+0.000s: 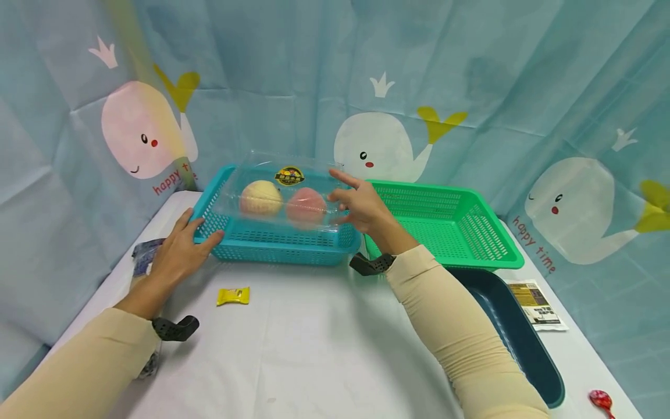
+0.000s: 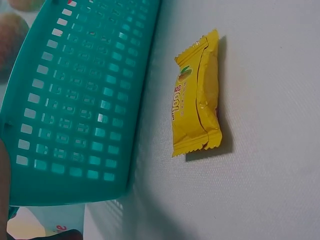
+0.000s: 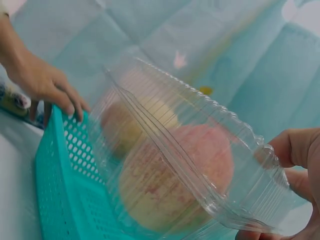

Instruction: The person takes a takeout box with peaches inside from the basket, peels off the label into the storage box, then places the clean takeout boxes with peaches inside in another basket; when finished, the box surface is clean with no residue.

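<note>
A clear plastic box (image 1: pixel 230 198) with two peaches (image 1: pixel 261 198) (image 3: pixel 175 180) inside hangs tilted over the blue basket (image 1: pixel 282 254). My right hand (image 1: pixel 361 206) grips its right end, thumb and fingers around the edge, as the right wrist view also shows (image 3: pixel 300 175). A dark round label (image 1: pixel 289 176) sits on the lid. My left hand (image 1: pixel 180 247) rests on the left rim of the blue basket, fingers over the edge; in the right wrist view that hand (image 3: pixel 47 85) lies on the rim too.
A green basket (image 1: pixel 484 227) stands right of the blue one, a dark blue tray (image 1: pixel 523 343) in front of it. A yellow packet (image 1: pixel 233 295) (image 2: pixel 197 97) lies before the blue basket. At right are a brown-and-white packet (image 1: pixel 536 304) and a red-wrapped lollipop (image 1: pixel 600 399); dark packaging (image 1: pixel 146 256) lies left.
</note>
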Tool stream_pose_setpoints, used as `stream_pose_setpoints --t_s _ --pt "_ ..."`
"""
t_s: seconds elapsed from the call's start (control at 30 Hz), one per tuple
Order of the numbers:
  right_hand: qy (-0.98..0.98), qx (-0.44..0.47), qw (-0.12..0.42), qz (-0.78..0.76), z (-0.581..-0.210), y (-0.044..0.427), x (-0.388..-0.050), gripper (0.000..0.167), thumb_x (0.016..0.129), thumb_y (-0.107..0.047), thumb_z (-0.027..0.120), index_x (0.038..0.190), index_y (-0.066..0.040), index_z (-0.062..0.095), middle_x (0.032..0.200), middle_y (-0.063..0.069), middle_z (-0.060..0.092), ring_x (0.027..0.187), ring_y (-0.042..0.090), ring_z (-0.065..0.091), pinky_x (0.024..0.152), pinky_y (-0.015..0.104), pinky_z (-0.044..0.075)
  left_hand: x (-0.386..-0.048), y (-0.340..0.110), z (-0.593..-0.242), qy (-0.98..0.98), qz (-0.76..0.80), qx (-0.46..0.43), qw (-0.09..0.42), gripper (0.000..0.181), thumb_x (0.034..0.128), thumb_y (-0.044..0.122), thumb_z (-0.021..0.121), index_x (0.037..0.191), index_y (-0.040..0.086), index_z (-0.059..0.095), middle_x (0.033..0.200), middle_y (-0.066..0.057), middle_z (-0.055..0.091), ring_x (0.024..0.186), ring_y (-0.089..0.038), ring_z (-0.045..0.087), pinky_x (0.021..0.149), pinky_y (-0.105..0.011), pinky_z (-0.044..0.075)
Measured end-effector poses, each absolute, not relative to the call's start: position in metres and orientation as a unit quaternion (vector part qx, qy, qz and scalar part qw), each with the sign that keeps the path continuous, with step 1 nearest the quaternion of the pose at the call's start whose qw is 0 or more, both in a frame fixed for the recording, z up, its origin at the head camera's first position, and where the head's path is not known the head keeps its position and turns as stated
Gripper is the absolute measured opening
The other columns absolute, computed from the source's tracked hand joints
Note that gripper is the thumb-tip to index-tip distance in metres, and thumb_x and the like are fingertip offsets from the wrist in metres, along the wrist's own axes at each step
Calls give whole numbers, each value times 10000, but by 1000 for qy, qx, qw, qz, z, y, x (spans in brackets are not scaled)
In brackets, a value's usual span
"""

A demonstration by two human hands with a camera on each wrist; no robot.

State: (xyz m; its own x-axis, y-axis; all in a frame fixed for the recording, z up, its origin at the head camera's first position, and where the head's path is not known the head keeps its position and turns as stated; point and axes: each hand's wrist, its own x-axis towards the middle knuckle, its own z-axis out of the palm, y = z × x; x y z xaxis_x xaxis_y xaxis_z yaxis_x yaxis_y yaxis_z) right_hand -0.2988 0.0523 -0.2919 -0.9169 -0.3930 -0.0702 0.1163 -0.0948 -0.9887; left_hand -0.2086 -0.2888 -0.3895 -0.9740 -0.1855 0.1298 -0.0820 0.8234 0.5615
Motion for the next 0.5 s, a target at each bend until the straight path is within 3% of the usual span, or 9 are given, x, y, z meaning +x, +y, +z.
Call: stream_pose_setpoints --t_s 0.23,0.43,0.5 --pt "656 -126 169 -725 -278 81 -270 592 885 4 586 1410 -260 517 734 87 516 603 178 440 754 548 537 -210 -288 -389 -952 -283 67 91 867 936 639 405 1488 -19 287 1598 -148 9 1366 -514 155 999 -715 202" --pt "652 -145 167 -726 -272 104 -249 605 890 30 539 1433 -233 491 712 84 489 677 181 476 753 584 529 -210 -289 -390 -953 -281 67 88 851 944 622 399 1484 -26 286 1593 -167 8 1359 -525 158 990 -721 208" --pt "658 -151 162 -720 -272 112 -241 605 894 26 542 1439 -228 482 711 72 477 689 179 472 720 533 552 -210 -289 -391 -954 -280 66 88 846 947 617 397 1484 -28 285 1592 -173 6 1357 -528 155 985 -725 210"
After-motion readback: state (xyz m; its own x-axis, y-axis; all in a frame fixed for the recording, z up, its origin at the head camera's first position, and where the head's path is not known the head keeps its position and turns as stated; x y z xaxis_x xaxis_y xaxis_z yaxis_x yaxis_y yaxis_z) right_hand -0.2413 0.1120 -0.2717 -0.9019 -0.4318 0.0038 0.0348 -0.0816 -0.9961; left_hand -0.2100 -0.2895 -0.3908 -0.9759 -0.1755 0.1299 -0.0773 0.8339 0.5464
